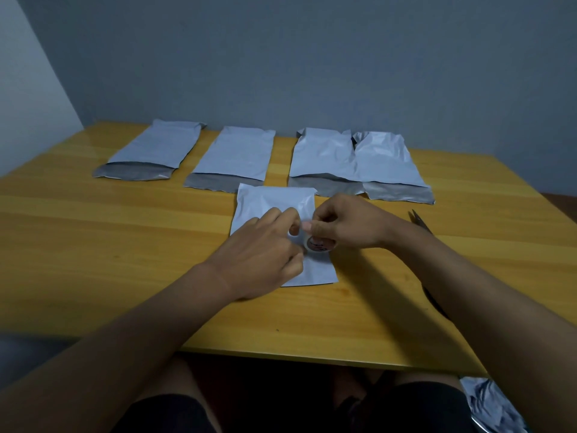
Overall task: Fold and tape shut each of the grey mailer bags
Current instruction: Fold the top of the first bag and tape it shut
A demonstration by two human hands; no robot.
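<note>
- Head view, nearest: person's knees in dark shorts [415, 407] under the table edge; crumpled grey plastic [490, 404] low right, below the table.
- Wooden table [93, 245], yellow-orange top, fills mid-frame.
- Both forearms reach in from the bottom; right forearm covers most of a pair of scissors [420, 221], only the blade tip and a dark strip of handle show.
- Folded mailer bag [274, 201] lies flat at table centre, near edge at right of the left hand; both hands are over its middle and hide it there.
- Left hand [265, 248] is palm down on the bag, fingers curled, thumb and forefinger pinching what looks like the tape end; exact grip blurred.
- Right hand [346, 226] has fingers curled around a small tape roll [317, 243], roll just above or on the bag, cannot tell which.
- Behind: four unsealed mailer bags in a row, flaps open toward the person: far-left bag [156, 145], second bag [237, 154], third bag [321, 154], right bag [390, 164]. The third and right bags overlap; the second bag's flap touches the folded bag's far edge.
- Grey wall [312, 57] behind the table.
</note>
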